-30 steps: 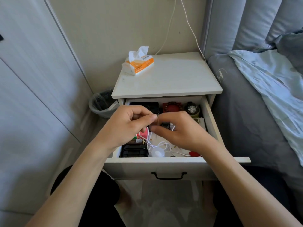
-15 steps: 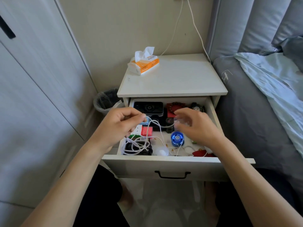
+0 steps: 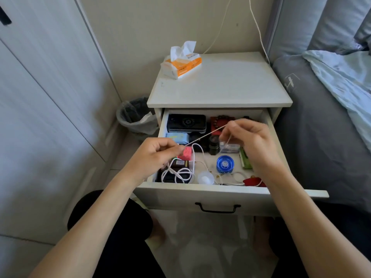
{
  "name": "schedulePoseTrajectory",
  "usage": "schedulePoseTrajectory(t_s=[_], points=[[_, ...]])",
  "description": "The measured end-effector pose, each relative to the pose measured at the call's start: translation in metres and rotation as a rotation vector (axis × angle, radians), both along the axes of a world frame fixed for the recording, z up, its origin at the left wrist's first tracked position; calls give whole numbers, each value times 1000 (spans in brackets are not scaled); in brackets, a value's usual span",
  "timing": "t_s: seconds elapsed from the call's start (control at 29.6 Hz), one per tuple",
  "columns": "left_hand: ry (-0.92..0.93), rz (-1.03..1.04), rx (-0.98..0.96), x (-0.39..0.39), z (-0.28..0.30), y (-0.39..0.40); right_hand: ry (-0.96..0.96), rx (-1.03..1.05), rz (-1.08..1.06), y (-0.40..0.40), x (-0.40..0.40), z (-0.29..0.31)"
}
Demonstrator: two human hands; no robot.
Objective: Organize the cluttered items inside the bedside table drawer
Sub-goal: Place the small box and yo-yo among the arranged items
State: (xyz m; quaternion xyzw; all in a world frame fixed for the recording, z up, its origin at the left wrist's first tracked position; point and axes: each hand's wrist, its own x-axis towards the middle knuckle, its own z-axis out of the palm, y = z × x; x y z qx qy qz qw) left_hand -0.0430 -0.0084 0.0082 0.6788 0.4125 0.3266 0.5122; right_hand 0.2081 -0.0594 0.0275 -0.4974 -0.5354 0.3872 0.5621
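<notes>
Hands apart now: my left hand (image 3: 154, 155) and right hand (image 3: 249, 141), joined a second ago, each pinch an end of a thin cord (image 3: 204, 135) stretched taut over the open drawer (image 3: 200, 189), separating it from the clutter below.

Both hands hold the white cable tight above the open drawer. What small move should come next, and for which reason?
Probably the right hand should fold its end of the white cable over toward the left hand, to start a neat coil. The stretch between the hands is straight, but the rest lies in loose loops at the drawer's front left corner, over a black item.
</notes>
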Motion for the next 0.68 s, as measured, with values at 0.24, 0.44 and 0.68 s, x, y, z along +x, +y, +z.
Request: schedulePoseTrajectory(t_s=[0.24, 0.44, 0.68], points=[[-10, 128, -82, -18, -31, 9, 97, -131, -212, 0, 19, -23], [10, 43, 25, 0, -15, -6, -18, -217, -58, 0, -2, -32], [-40, -71, 0, -16, 12, -45, -290, -157, 170, -13, -18, -4]])
